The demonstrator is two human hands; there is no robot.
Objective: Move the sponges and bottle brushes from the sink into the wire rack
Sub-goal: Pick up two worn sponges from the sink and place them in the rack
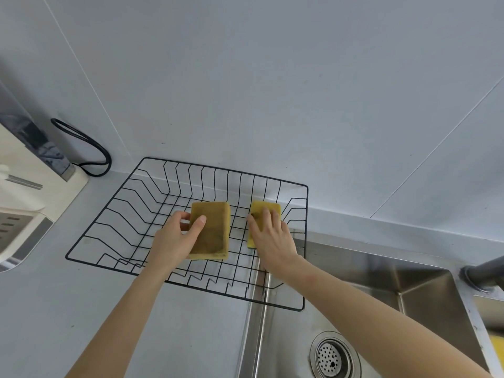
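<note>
A black wire rack [109, 214] sits on the grey counter, its right side overhanging the steel sink [354, 282]. My left hand [174, 238] grips a large brownish-yellow sponge [214, 236] by its left edge, inside the rack. My right hand [272, 238] lies over a smaller bright yellow sponge [268, 208] at the rack's right side, fingers wrapped on it. At the far right edge of the sink a yellow object [497, 347] is partly visible. No bottle brushes are in view.
A cream-coloured appliance [30, 186] with a black cord [90, 148] stands at the left on the counter. A dark faucet base [480, 271] rises at the right of the sink. The round drain strainer [331, 357] lies in the sink bottom.
</note>
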